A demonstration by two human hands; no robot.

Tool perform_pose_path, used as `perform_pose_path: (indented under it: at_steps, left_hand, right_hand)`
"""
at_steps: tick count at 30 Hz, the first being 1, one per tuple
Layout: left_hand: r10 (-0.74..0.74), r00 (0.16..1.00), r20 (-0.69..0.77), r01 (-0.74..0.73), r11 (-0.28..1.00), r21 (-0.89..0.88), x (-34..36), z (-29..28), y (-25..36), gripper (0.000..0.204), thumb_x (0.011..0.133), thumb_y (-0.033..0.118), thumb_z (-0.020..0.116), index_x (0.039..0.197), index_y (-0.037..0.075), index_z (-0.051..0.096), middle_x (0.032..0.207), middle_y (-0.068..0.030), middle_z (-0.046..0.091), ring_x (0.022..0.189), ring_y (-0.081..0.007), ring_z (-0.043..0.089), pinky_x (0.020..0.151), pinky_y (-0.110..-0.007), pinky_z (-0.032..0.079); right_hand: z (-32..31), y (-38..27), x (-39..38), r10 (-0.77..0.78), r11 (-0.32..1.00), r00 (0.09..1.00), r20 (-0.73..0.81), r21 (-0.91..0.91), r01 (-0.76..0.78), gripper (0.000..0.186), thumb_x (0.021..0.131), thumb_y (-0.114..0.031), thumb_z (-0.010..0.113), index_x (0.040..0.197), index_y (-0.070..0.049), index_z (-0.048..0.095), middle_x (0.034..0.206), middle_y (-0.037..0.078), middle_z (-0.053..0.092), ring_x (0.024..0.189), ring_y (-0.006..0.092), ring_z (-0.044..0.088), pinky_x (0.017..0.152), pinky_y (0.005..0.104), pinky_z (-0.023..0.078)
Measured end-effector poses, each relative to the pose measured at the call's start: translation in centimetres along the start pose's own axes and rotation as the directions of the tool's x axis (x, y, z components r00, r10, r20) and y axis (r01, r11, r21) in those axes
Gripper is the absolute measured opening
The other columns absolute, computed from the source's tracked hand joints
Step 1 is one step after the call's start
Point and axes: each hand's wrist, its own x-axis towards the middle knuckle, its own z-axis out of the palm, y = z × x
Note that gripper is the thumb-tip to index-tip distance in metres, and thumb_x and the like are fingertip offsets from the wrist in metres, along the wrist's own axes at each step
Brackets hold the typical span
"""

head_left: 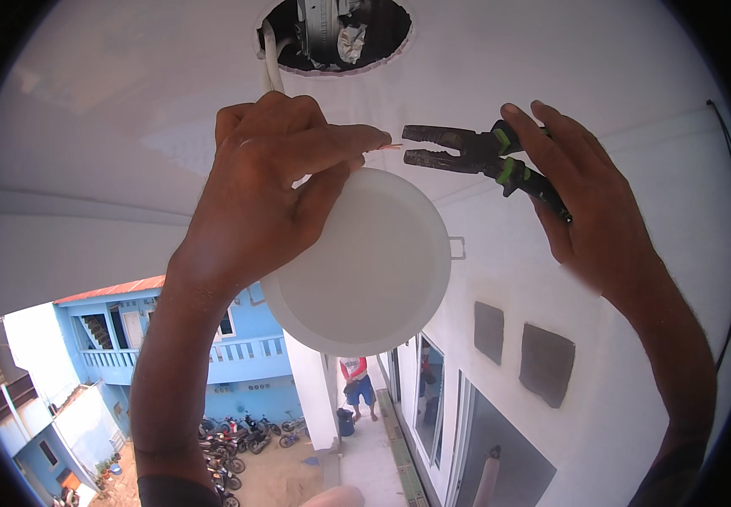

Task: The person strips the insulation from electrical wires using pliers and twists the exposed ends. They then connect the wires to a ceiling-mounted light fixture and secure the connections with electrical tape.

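Note:
My left hand (268, 190) is raised toward a white ceiling and grips a round white downlight (365, 270) by its back, while its thumb and forefinger pinch thin wire ends (391, 146). My right hand (589, 198) holds black pliers with green-trimmed handles (475, 156). The open jaws point left and sit just short of the wire tips. A white cable (271, 72) runs from the left hand up into a round hole cut in the ceiling (336, 34), where a metal part and wiring show.
A white wall with two grey square patches (522, 346) and windows lies to the right. Far below are a blue building (171, 338), parked motorbikes (238, 439) and a person in a red top (357, 380) standing on the walkway.

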Motion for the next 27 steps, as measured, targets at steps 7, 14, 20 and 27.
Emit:
perform_pose_path:
  at_steps: [7,14,20,27]
  left_hand:
    - [-0.007,1.0,0.012,0.007,1.0,-0.004,0.1,0.1,0.3,0.026,0.084,0.0,0.07,0.106,0.012,0.08,0.074,-0.0008,0.067,0.073,-0.0163,0.058,0.083,-0.038,0.04]
    - [-0.019,1.0,0.01,0.019,1.0,0.001,0.4,-0.6,0.3,0.02,0.085,0.002,0.072,0.102,0.01,0.079,0.075,-0.0015,0.068,0.075,-0.0154,0.059,0.087,-0.036,0.039]
    - [-0.024,1.0,0.018,0.025,1.0,-0.015,0.5,-0.8,0.2,0.017,0.084,0.002,0.072,0.098,0.008,0.078,0.079,-0.0029,0.07,0.077,-0.0168,0.061,0.089,-0.036,0.04]
    - [0.113,0.992,-0.051,-0.112,0.993,0.021,-0.1,-0.4,-0.2,0.018,0.078,-0.002,0.072,0.094,0.007,0.077,0.077,-0.004,0.069,0.081,-0.0205,0.061,0.088,-0.036,0.043]
  right_hand:
    - [0.4,0.2,0.6,-0.07,0.99,0.992,-0.101,-0.131,0.057,0.09,0.075,0.002,0.083,0.152,-0.023,0.046,0.146,0.015,0.054,0.128,0.0352,0.057,0.097,0.0456,0.058]
    - [-0.1,0.3,1.0,-0.111,0.958,0.988,-0.107,-0.276,0.078,0.081,0.079,-0.007,0.083,0.151,-0.022,0.049,0.14,0.011,0.06,0.114,0.0271,0.061,0.098,0.0443,0.047]
    - [0.2,0.6,1.0,-0.15,0.96,0.981,-0.125,-0.255,0.114,0.076,0.08,-0.007,0.082,0.149,-0.019,0.051,0.123,0.01,0.064,0.109,0.0247,0.061,0.094,0.0468,0.045]
    - [0.3,-0.1,0.7,-0.07,0.939,0.988,0.136,0.344,0.019,0.043,0.085,-0.007,0.08,0.124,-0.01,0.062,0.092,0.013,0.063,0.08,0.0211,0.065,0.068,0.0326,0.052]
